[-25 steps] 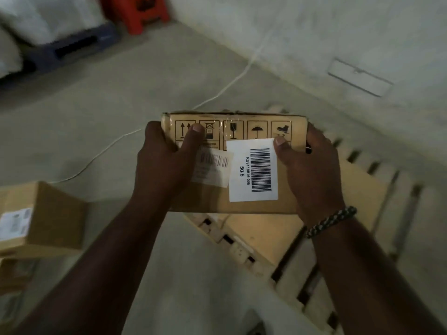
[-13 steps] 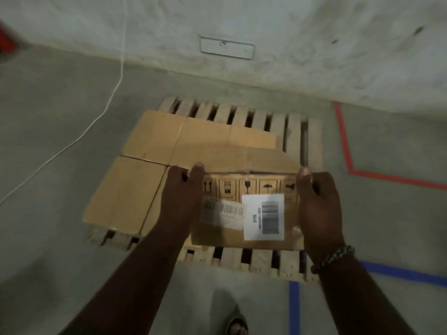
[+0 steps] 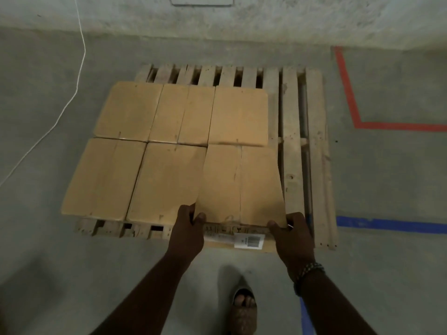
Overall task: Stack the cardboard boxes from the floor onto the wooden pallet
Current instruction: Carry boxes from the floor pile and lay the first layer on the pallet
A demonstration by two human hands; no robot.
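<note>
A wooden pallet lies on the concrete floor against the wall. Several flat cardboard boxes cover its left and middle in two rows. I hold one more cardboard box at the front right of the rows, its top level with the others and its barcode label facing me. My left hand grips its near left corner. My right hand grips its near right corner. Whether the held box rests fully on the pallet is unclear.
Bare pallet slats stay uncovered along the right side and the back edge. A white cord runs over the floor on the left. Red tape and blue tape mark the floor on the right. My sandalled foot stands just before the pallet.
The box went from chest height, label up, down to the pallet's front right spot beside the other boxes. My view swung from the side to squarely over the pallet.
</note>
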